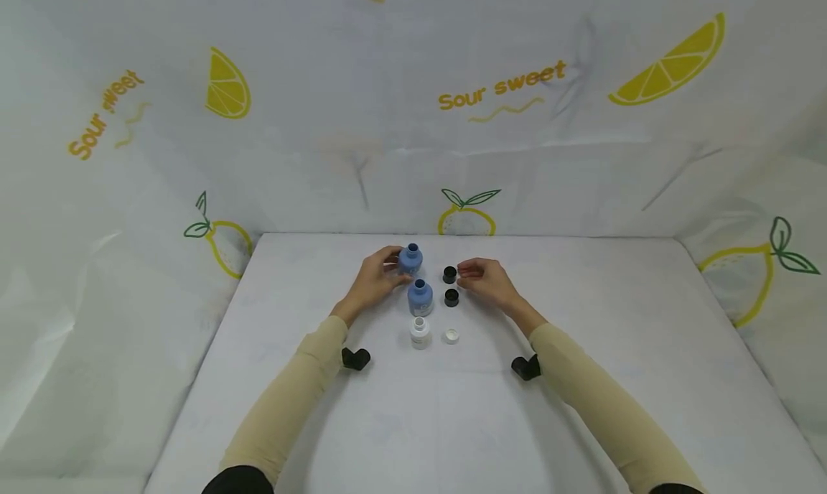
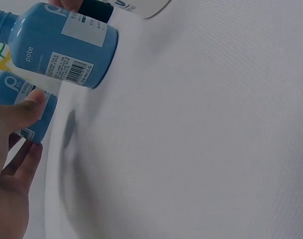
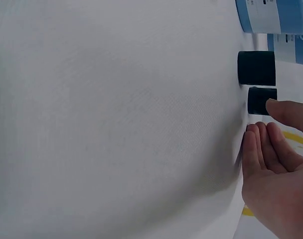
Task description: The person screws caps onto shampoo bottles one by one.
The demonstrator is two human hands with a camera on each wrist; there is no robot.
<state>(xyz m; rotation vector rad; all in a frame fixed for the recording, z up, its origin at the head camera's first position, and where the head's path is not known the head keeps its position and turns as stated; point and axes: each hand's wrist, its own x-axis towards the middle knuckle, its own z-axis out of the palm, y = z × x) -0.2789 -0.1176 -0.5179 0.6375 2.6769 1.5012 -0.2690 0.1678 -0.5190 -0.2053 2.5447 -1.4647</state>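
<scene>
My left hand [image 1: 373, 279] grips the far blue bottle [image 1: 410, 262] while my half-open, empty right hand [image 1: 491, 281] seems to reach for the far black cap [image 1: 449, 277], which likely needs pinching.

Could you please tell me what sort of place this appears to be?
It looks like a staged tabletop workspace, though I can't be sure: there is a plain white table, a lemon-printed sheet behind it, and open bottles lined up beside loose caps.

Left grip [image 1: 377, 275] is curled, thumb [image 2: 28, 108] opposite fingers [image 2: 29, 164]. Right grip [image 1: 489, 282] is kinda loosely bent, forearms [image 1: 284, 401] angling back behind both.
</scene>
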